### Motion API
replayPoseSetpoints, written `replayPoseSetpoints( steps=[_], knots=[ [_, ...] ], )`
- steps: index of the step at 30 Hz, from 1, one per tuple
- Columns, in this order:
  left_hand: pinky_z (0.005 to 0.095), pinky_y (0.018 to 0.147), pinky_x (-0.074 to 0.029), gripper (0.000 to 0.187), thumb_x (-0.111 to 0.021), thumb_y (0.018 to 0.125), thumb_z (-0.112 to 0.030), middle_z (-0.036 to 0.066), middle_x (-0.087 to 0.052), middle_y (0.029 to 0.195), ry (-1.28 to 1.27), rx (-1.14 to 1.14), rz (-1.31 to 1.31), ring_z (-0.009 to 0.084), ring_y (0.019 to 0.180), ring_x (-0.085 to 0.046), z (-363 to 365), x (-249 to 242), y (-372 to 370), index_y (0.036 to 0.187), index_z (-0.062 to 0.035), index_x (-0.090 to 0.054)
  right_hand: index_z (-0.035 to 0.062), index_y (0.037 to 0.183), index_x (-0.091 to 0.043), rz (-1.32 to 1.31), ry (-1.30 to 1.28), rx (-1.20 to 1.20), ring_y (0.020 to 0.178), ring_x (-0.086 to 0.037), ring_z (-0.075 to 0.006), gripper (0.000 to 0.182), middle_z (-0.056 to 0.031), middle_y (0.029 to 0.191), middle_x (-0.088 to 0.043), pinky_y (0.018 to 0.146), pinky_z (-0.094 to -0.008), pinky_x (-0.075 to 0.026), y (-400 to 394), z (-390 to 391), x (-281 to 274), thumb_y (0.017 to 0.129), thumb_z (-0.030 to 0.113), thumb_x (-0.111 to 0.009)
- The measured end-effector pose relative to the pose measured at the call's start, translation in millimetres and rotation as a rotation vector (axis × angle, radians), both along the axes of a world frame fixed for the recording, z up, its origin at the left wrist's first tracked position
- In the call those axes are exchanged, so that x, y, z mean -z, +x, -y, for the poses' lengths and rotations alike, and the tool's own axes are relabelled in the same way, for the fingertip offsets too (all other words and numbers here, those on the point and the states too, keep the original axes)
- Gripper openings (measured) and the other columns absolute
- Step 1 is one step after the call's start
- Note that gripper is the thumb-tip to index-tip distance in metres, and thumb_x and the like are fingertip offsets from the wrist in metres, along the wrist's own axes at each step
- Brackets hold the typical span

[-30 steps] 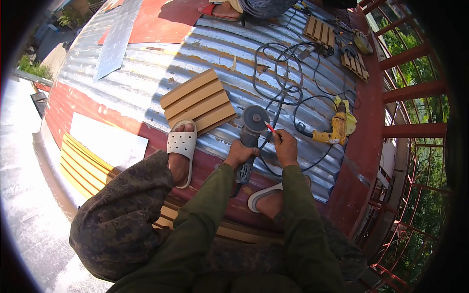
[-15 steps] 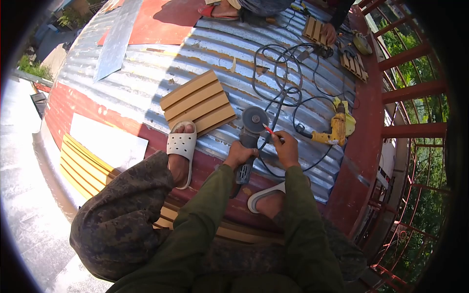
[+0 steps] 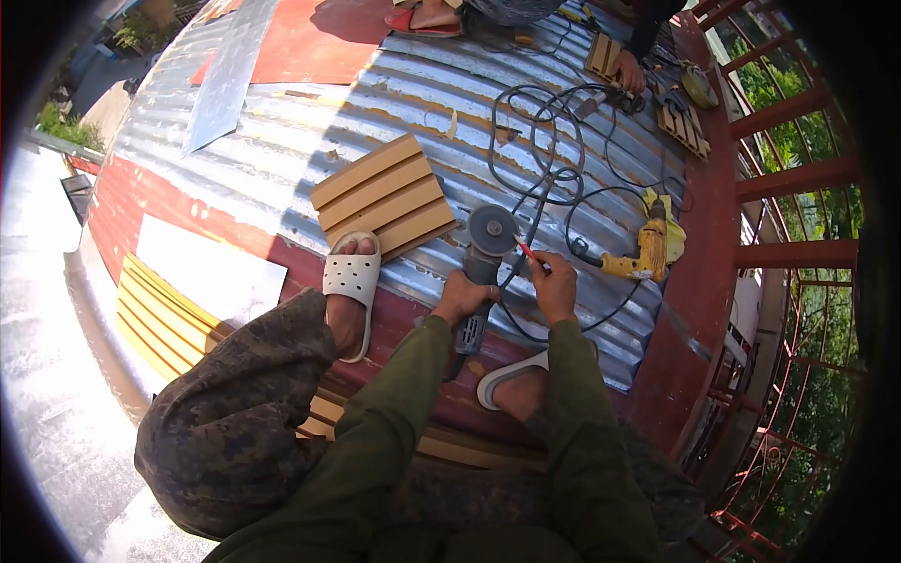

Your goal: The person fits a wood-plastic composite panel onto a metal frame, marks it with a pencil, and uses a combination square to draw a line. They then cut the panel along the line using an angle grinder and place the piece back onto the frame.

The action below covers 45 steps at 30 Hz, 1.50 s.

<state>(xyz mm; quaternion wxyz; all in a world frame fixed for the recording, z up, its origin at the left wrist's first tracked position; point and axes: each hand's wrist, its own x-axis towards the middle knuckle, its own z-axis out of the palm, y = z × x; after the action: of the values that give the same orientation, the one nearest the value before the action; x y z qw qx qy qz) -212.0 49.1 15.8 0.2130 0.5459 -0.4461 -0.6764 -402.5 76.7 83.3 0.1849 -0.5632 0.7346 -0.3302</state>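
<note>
My left hand (image 3: 462, 296) is wrapped round the grey body of an angle grinder (image 3: 481, 272), whose round disc (image 3: 493, 229) faces up. My right hand (image 3: 554, 284), just right of the grinder, pinches a red pencil-like marker (image 3: 526, 249); its pale tip is close to the disc's right edge, and whether they touch is too small to tell. A ribbed tan panel (image 3: 385, 197) lies left of the disc, partly beneath my white sandal (image 3: 352, 281).
Black cables (image 3: 493, 141) coil over the corrugated metal sheet (image 3: 404, 103). A yellow drill (image 3: 649, 246) lies at right. Another person's hand (image 3: 627, 71) rests by a small ribbed piece (image 3: 602, 56) at upper right. Red railings (image 3: 798, 253) line the right edge.
The view has shifted slightly, and the scene sits a little further right. The other person's hand has moved slightly at the small ribbed piece. My grips look the same.
</note>
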Motion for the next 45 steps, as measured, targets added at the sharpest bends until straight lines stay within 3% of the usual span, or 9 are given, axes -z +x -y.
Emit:
replayPoseSetpoints(
  steps=[1,3,10,12,31,34,37,39,45],
  knots=[
    [0.0356,0.066,-0.056,0.032,-0.082,0.063,-0.015,0.014,-0.073,0.081,0.001,-0.001,0.000,0.0219,0.070,-0.069,0,2,0,0.086,0.0053,-0.073,0.0010,0.103,-0.073,0.000,0.001,-0.001,0.077,-0.069,-0.0252,0.019,-0.0147,0.093,-0.072,0.068,-0.0364,-0.054,0,0,0,0.090,0.014,-0.072],
    [0.0356,0.066,-0.056,0.032,-0.083,0.063,-0.015,0.013,-0.073,0.081,-0.006,0.009,0.017,0.0216,0.071,-0.069,0,4,-1,0.086,0.0051,-0.073,0.0018,0.100,-0.072,-0.002,-0.037,-0.010,0.079,-0.068,-0.0343,0.014,-0.0162,0.089,-0.068,0.070,-0.0416,-0.054,1,1,0,0.090,0.011,-0.070],
    [0.0357,0.067,-0.056,0.032,-0.083,0.063,-0.015,0.013,-0.073,0.082,-0.007,-0.002,0.019,0.0215,0.071,-0.069,-1,6,0,0.087,0.0044,-0.074,0.0013,0.098,-0.072,-0.006,-0.045,-0.030,0.079,-0.068,-0.0348,0.013,-0.0165,0.088,-0.069,0.069,-0.0419,-0.054,2,2,-4,0.090,0.010,-0.069],
    [0.0385,0.072,-0.057,0.046,-0.086,0.056,-0.028,0.020,-0.073,0.085,0.015,-0.006,0.007,0.0283,0.077,-0.071,0,7,-1,0.084,0.0062,-0.072,0.0012,0.098,-0.072,-0.015,-0.034,-0.030,0.079,-0.068,-0.0350,0.013,-0.0165,0.089,-0.069,0.070,-0.0420,-0.054,1,2,-5,0.090,0.010,-0.069],
    [0.0387,0.070,-0.057,0.045,-0.087,0.056,-0.026,0.019,-0.073,0.083,0.006,-0.035,0.030,0.0274,0.074,-0.071,1,-7,1,0.083,0.0066,-0.072,0.0017,0.099,-0.073,0.020,-0.008,0.010,0.082,-0.069,-0.0350,0.013,-0.0171,0.091,-0.070,0.072,-0.0431,-0.053,4,9,-10,0.091,0.012,-0.069],
    [0.0364,0.069,-0.057,0.037,-0.083,0.063,-0.018,0.015,-0.074,0.085,0.001,0.035,0.064,0.0234,0.074,-0.070,0,-5,-1,0.090,0.0049,-0.074,0.0018,0.099,-0.073,-0.011,-0.026,-0.017,0.082,-0.069,-0.0349,0.014,-0.0172,0.091,-0.070,0.072,-0.0430,-0.053,3,9,-7,0.091,0.012,-0.069],
    [0.0361,0.069,-0.057,0.038,-0.083,0.062,-0.019,0.015,-0.074,0.085,-0.011,0.008,0.034,0.0233,0.074,-0.071,0,6,1,0.090,0.0050,-0.074,0.0021,0.099,-0.073,-0.032,-0.028,-0.024,0.082,-0.069,-0.0352,0.014,-0.0176,0.091,-0.070,0.073,-0.0429,-0.053,7,10,0,0.091,0.012,-0.069],
    [0.0384,0.073,-0.057,0.049,-0.087,0.055,-0.028,0.020,-0.074,0.087,0.042,0.031,0.067,0.0285,0.079,-0.072,0,-1,1,0.087,0.0066,-0.073,0.0017,0.099,-0.073,-0.053,0.035,-0.006,0.083,-0.069,-0.0353,0.014,-0.0181,0.092,-0.070,0.074,-0.0429,-0.054,5,9,-1,0.091,0.012,-0.069],
    [0.0387,0.075,-0.057,0.049,-0.086,0.057,-0.029,0.020,-0.074,0.088,0.027,0.008,0.054,0.0286,0.079,-0.072,1,-4,0,0.087,0.0069,-0.073,0.0011,0.099,-0.073,-0.032,0.005,-0.014,0.083,-0.069,-0.0357,0.015,-0.0185,0.092,-0.070,0.075,-0.0435,-0.054,8,9,0,0.090,0.012,-0.070]
  ],
)
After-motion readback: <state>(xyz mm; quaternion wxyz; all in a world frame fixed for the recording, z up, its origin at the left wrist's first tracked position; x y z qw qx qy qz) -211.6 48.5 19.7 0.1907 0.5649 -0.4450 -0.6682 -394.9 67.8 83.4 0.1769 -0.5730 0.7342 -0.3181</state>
